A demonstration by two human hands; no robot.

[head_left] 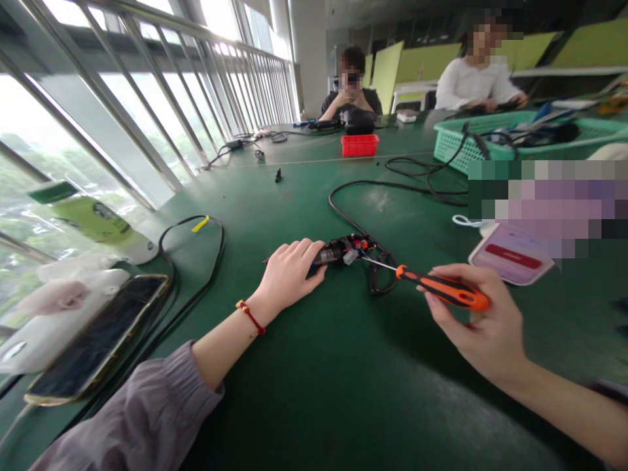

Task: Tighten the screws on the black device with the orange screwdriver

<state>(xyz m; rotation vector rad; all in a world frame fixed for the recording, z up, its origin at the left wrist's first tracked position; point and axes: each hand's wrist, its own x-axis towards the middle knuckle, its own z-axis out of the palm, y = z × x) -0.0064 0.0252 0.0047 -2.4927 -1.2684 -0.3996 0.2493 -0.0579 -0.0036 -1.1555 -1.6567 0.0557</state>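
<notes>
Near the middle of the green table (314,379), my left hand (290,273) is wrapped round the dark body of a small corded device (338,252). The device's right end is open and shows red and blue wires and a grey part. My right hand (483,320) holds an orange and black screwdriver (441,288) by its handle. The metal shaft points left, and its tip is at the wires on the open end; whether it touches them I cannot tell. A black curved piece (375,281) lies just below the open end.
Phones (101,337) and a green-capped bottle (98,222) stand at the left beside a black cable (223,239). Farther back are a red basket (360,146), a green basket (454,144) and two people. A pink-screened phone (513,255) lies at the right.
</notes>
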